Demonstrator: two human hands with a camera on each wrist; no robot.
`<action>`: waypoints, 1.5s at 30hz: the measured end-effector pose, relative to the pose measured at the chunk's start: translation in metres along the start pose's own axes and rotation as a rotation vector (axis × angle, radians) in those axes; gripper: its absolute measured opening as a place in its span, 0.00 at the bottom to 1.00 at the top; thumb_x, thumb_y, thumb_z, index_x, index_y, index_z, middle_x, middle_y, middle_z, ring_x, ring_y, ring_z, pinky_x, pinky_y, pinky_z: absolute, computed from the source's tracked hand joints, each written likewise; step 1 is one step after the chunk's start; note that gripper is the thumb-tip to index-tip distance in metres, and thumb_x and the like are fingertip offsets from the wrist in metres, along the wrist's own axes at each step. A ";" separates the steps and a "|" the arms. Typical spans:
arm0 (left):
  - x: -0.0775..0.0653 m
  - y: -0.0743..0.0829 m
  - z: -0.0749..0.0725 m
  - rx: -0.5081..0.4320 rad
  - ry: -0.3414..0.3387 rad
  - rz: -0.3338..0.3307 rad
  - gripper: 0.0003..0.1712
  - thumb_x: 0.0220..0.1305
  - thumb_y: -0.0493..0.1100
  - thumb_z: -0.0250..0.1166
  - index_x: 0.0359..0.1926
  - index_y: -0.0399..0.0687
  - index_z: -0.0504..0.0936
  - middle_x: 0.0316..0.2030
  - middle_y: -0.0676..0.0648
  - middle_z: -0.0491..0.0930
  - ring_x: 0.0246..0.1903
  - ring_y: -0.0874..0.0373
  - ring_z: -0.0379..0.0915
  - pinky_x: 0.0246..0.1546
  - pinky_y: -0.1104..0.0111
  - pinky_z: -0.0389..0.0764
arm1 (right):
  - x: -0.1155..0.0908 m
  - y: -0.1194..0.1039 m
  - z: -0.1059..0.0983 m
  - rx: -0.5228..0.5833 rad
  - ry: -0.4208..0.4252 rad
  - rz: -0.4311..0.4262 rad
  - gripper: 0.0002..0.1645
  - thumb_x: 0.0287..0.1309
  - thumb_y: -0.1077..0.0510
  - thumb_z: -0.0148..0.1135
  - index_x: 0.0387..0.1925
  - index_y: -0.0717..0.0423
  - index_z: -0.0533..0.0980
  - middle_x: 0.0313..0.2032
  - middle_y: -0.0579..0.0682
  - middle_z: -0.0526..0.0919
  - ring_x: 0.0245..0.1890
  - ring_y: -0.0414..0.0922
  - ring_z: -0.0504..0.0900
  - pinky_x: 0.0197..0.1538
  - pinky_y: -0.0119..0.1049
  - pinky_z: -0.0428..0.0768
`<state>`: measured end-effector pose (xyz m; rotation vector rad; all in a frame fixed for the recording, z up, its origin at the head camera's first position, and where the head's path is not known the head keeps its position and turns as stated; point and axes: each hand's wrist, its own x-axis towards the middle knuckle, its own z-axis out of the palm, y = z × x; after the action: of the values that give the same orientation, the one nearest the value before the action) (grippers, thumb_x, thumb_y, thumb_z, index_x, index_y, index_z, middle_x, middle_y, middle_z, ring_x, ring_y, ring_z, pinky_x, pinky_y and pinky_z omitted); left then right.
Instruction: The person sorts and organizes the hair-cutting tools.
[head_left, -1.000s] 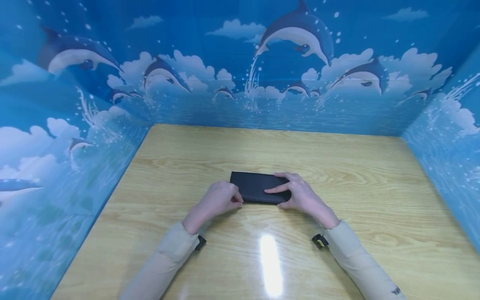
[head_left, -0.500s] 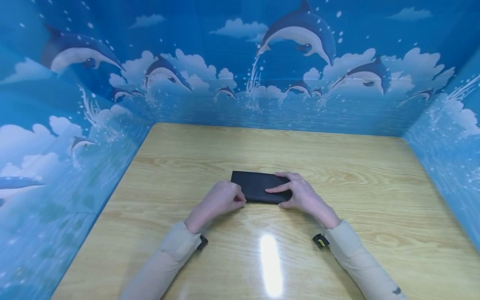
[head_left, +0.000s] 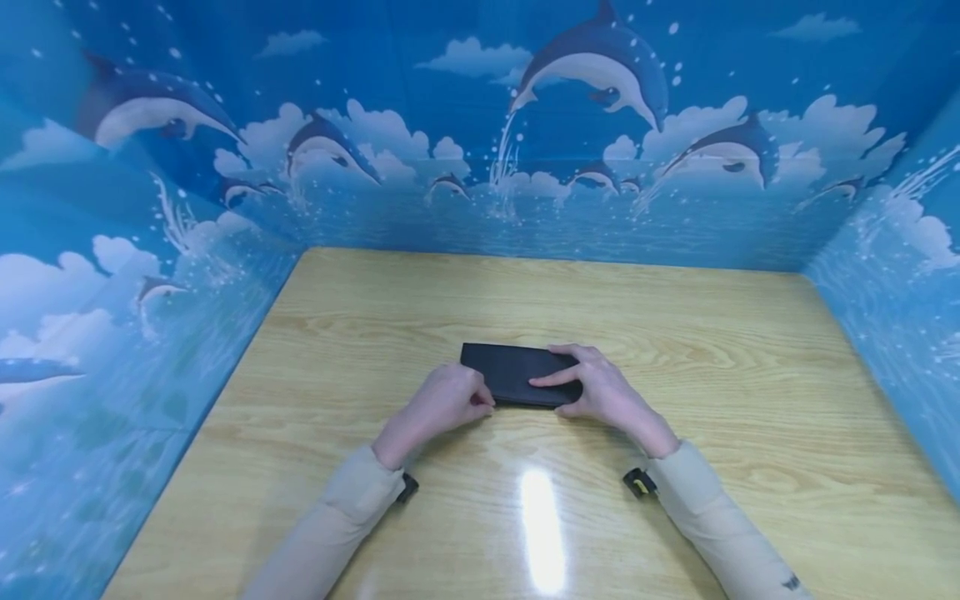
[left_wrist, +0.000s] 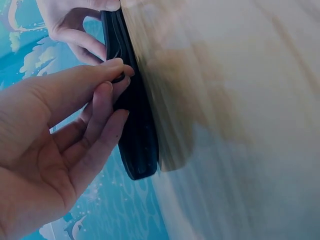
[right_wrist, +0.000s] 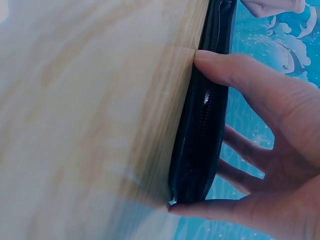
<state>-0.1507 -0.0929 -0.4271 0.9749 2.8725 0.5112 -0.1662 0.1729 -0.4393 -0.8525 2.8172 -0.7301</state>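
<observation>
A black zip wallet [head_left: 510, 372] lies flat on the wooden table, its long zipped side facing the person. At that near edge my left hand [head_left: 447, 396] pinches a small dark zipper pull [left_wrist: 119, 78] between thumb and index finger. The left wrist view shows the zip parted beyond the pinch, towards the other hand. My right hand [head_left: 603, 392] grips the wallet's right end, thumb on the near side and fingers spread over the top and far side. Zipper teeth [right_wrist: 204, 107] run along the edge below the right thumb. The left fingers cover part of the wallet's left side.
The wooden table [head_left: 675, 333] extends around the wallet, with a bright light reflection in front. A blue dolphin-print cloth [head_left: 420, 200] stands along the back and both sides. A dark wrist camera [head_left: 640, 482] sits under the right sleeve.
My left hand has slid slightly right along the wallet's near edge, still pinching the zipper pull. My right hand and the wallet stay in place.
</observation>
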 end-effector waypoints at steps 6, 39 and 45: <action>0.004 0.004 0.002 -0.028 -0.029 -0.020 0.03 0.58 0.42 0.76 0.34 0.52 0.92 0.30 0.54 0.86 0.32 0.61 0.82 0.37 0.68 0.83 | 0.001 -0.001 0.000 0.002 -0.006 0.011 0.31 0.44 0.60 0.83 0.53 0.37 0.85 0.72 0.58 0.67 0.71 0.66 0.63 0.67 0.66 0.67; 0.015 0.011 0.004 -0.042 -0.067 0.020 0.02 0.59 0.41 0.76 0.34 0.52 0.92 0.32 0.53 0.88 0.33 0.62 0.84 0.40 0.69 0.84 | 0.000 0.001 0.002 0.003 0.004 0.004 0.32 0.44 0.60 0.83 0.54 0.39 0.85 0.71 0.58 0.68 0.69 0.66 0.65 0.66 0.65 0.69; 0.018 0.014 0.005 -0.045 -0.059 0.044 0.03 0.59 0.42 0.76 0.35 0.51 0.92 0.33 0.52 0.89 0.34 0.61 0.85 0.39 0.70 0.84 | 0.000 0.000 0.001 0.005 0.007 -0.001 0.32 0.44 0.60 0.83 0.54 0.39 0.85 0.71 0.58 0.68 0.70 0.66 0.65 0.66 0.65 0.68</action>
<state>-0.1567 -0.0703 -0.4264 1.0297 2.7812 0.5390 -0.1662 0.1729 -0.4400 -0.8524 2.8201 -0.7419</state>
